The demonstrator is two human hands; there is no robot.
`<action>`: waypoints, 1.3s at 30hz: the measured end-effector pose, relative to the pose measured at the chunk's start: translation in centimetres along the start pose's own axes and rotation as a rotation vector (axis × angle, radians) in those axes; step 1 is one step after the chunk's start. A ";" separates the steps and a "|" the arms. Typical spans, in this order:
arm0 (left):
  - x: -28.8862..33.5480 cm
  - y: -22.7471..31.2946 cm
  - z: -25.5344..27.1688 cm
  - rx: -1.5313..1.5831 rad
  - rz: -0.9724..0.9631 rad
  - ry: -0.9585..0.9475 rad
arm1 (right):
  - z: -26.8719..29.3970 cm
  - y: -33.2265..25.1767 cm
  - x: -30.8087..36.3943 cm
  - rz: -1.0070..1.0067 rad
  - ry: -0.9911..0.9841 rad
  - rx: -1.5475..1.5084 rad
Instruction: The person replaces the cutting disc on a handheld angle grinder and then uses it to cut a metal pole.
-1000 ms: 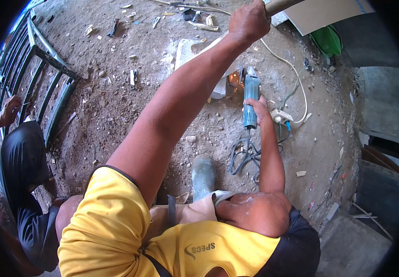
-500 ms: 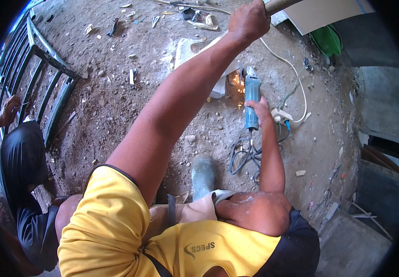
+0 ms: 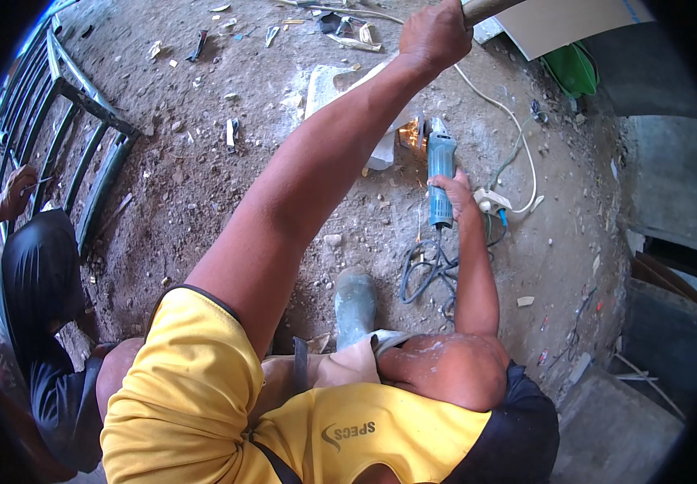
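Observation:
My left arm stretches far forward, and my left hand [image 3: 437,34] is wrapped round a wooden handle [image 3: 489,8] that runs out of the top edge. My right hand [image 3: 457,194] grips the body of a teal angle grinder [image 3: 442,153] low over the ground. Orange sparks [image 3: 413,134] spray at the grinder's disc [image 3: 422,131], on its left side. Close by is a whitish slab [image 3: 324,87], partly covered by my left forearm. What the disc touches is hidden or too small to tell.
A grey cord [image 3: 418,278] lies coiled behind the grinder, beside a white socket block [image 3: 490,201] on a pale cable. At left, another person's hand [image 3: 18,192] is near a dark metal frame [image 3: 82,101]. Litter is scattered over the dirt; cardboard [image 3: 566,24] lies at upper right.
The sparks are now bunched closer to the disc, with thin streaks further down. The grinder has barely shifted, and both my hands keep their grips.

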State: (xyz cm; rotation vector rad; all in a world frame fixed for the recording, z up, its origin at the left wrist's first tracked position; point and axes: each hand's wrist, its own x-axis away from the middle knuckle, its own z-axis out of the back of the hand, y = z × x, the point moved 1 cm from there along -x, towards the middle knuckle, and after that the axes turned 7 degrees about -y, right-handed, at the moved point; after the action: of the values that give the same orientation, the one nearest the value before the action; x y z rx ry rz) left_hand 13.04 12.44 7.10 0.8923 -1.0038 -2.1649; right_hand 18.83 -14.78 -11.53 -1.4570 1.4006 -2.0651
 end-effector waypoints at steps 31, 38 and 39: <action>-0.1 0.0 -0.1 0.032 0.002 -0.034 | -0.5 1.5 -0.6 -0.005 -0.028 -0.102; -0.1 0.1 0.1 0.020 0.006 -0.048 | 0.0 1.0 -1.2 0.028 -0.028 -0.076; -0.1 0.0 0.0 0.019 0.002 -0.045 | 0.1 1.0 -1.2 0.031 -0.031 -0.066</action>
State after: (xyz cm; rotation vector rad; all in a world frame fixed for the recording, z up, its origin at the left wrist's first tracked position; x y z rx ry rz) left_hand 13.09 12.50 7.18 0.8541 -1.0478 -2.1866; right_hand 19.13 -14.56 -13.02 -1.4759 1.4829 -1.9872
